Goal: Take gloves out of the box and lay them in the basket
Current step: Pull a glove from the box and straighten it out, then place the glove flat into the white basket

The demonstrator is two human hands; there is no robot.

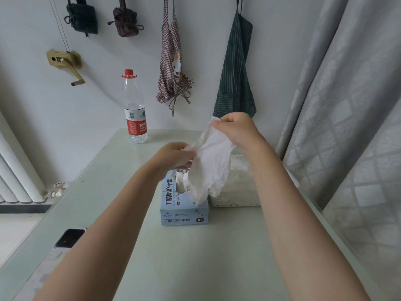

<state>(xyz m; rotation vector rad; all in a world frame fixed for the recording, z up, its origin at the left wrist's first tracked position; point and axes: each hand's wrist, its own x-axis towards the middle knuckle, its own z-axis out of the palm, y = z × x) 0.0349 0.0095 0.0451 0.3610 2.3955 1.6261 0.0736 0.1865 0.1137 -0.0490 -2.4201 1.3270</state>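
Hanging limp above the box (184,203), the thin white glove (211,164) is pinched by right hand (235,129) at the cuff and left hand (175,157) mid-edge; feather-light, floppy, clingy; basket (236,198) at three o'clock.

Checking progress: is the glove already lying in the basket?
No, both the left hand and right hand hold the glove up above the box, beside the basket.

Clear water bottle (135,109), red cap and label, upright at table's (195,257) far left. Dark phone (69,237) at left table edge. On wall: checked apron (172,68), green striped apron (235,68), two small pouches, brass crank (65,61). Grey curtain (347,105) right; radiator (15,170) left.
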